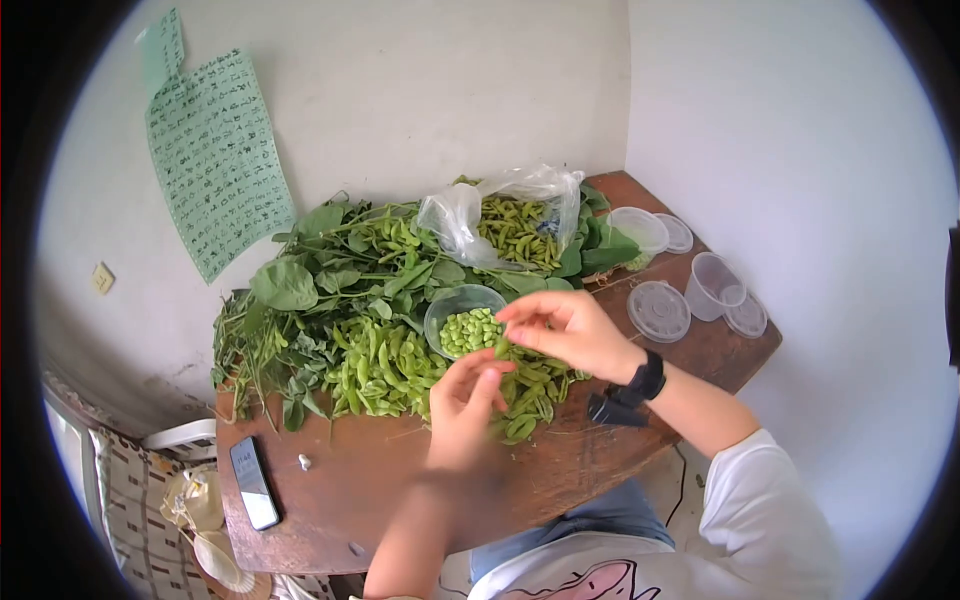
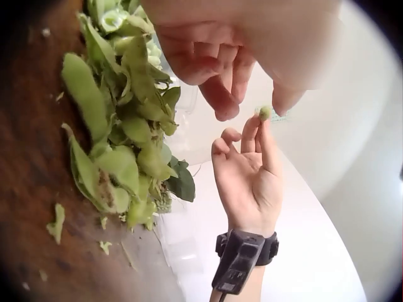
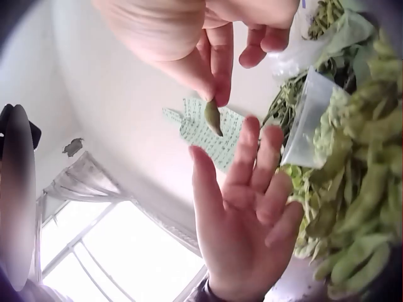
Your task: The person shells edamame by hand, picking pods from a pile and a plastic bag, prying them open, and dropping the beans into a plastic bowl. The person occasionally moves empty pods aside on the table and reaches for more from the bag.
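1 pod [image 3: 214,118] pinched in R hand [image 1: 575,332]; L hand [image 1: 464,402] open, nr bowl [image 1: 462,293].

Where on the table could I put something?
Bare wood shows between the phone and left hand, beside a small white thing; less between the clear lids and black wristband. Leafy stems, pods and plastic bag crowd the back and middle.

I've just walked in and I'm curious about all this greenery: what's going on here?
Someone's right hand pinches a green pod in its fingers. The left hand is open close by, holding nothing. Near them, a clear bowl holds loose green beans, with more pods heaped beside it and leafy stalks on the table.
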`<state>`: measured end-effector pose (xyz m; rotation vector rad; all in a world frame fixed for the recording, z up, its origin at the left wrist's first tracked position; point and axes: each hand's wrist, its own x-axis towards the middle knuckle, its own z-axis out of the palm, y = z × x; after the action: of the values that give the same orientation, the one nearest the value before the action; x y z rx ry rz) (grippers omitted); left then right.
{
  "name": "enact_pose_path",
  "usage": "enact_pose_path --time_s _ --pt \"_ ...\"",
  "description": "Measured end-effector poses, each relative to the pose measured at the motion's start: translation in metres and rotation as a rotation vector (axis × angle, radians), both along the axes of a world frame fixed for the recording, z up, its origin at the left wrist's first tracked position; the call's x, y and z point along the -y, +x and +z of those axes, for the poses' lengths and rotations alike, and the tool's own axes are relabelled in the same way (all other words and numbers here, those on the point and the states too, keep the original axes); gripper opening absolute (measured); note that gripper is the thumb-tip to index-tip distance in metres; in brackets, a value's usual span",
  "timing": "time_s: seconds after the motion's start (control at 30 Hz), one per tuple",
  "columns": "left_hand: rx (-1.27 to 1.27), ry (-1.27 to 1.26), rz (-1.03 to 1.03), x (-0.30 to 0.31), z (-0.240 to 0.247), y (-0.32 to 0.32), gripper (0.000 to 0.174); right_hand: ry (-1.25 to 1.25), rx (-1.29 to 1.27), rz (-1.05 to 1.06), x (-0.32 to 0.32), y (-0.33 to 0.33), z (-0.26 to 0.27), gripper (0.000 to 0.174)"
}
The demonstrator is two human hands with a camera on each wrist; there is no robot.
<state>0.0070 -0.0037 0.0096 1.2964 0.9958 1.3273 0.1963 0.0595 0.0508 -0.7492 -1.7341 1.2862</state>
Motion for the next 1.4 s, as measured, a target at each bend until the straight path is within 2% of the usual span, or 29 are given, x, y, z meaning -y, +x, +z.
enact_pose_path --time_s 0.07,0.1,0.13,0.2,0.23,0.33,0.4,0.43,0.53,0.6,0.73,0.87,0.93,0.97,1.03,1.07,1.13,1.27,1.33,1.37,1.4 --pt "0.171 -0.109 -0.147 -0.002 -0.002 -0.005 0.033 0.349 0.15 -0.034 0.004 -0.006 -0.007 0.024" --pt "0.144 -0.147 -0.233 -0.005 -0.005 -0.011 0.034 0.395 0.153 0.015 0.002 -0.007 -0.008 0.027" --pt "0.146 -0.142 -0.218 -0.005 -0.006 -0.012 0.034 0.401 0.151 0.03 0.001 -0.008 -0.009 0.027" --pt "0.203 -0.163 -0.235 -0.002 -0.003 -0.008 0.027 0.322 0.087 0.02 0.002 -0.008 -0.013 0.028" --pt "0.206 -0.161 -0.224 -0.001 -0.003 -0.004 0.027 0.11 -0.03 0.034 0.005 -0.01 -0.015 0.027" --pt "0.218 -0.078 -0.106 0.001 -0.002 -0.002 0.016 0.101 -0.047 0.102 0.003 -0.005 -0.032 0.026" --pt "0.0 -0.077 0.02 0.002 -0.003 0.002 0.015 0.137 -0.096 0.137 0.002 -0.004 -0.042 0.022" --pt "0.14 -0.091 0.031 0.003 0.002 0.007 0.015 0.171 -0.105 0.162 0.003 -0.004 -0.039 0.022" --pt "0.153 -0.073 0.051 0.0 -0.007 0.005 0.017 0.16 -0.182 0.192 0.006 -0.006 -0.043 0.019" --pt "0.145 -0.047 0.085 -0.001 -0.012 0.005 0.019 -0.034 -0.316 0.195 0.013 -0.009 -0.042 0.017" --pt "0.209 0.016 0.043 0.0 -0.011 0.004 0.021 -0.418 -0.403 0.19 0.021 -0.006 -0.042 0.019" --pt "0.209 0.149 0.015 -0.001 -0.015 0.001 0.02 -0.424 -0.372 0.222 0.019 -0.009 -0.047 0.021" --pt "0.293 -0.009 -0.021 0.002 -0.004 0.004 0.022 -0.282 -0.382 0.169 0.02 -0.011 -0.049 0.023" --pt "0.296 -0.01 -0.023 0.002 -0.006 0.004 0.022 -0.283 -0.38 0.166 0.019 -0.01 -0.049 0.023" --pt "0.314 -0.072 -0.098 0.002 -0.011 0.003 0.027 -0.097 -0.421 0.125 0.016 -0.008 -0.047 0.028" --pt "0.316 -0.076 -0.101 0.002 -0.011 0.003 0.027 -0.1 -0.419 0.12 0.014 -0.007 -0.046 0.028" --pt "0.327 -0.009 -0.144 0.002 -0.01 0.004 0.03 0.079 -0.369 0.177 0.012 -0.006 -0.043 0.028" --pt "0.357 -0.055 -0.198 0.002 -0.011 0.004 0.035 0.083 -0.27 0.272 0.011 -0.005 -0.043 0.026" --pt "0.272 -0.146 -0.216 0.001 -0.009 0.008 0.028 -0.081 -0.294 0.238 0.015 -0.003 -0.044 0.024" --pt "0.156 -0.122 -0.302 -0.001 -0.017 0.001 0.026 -0.088 -0.291 0.238 0.016 -0.003 -0.043 0.024" --pt "0.166 -0.129 -0.302 0.002 -0.018 0.002 0.026 -0.099 -0.277 0.254 0.016 -0.001 -0.04 0.024"
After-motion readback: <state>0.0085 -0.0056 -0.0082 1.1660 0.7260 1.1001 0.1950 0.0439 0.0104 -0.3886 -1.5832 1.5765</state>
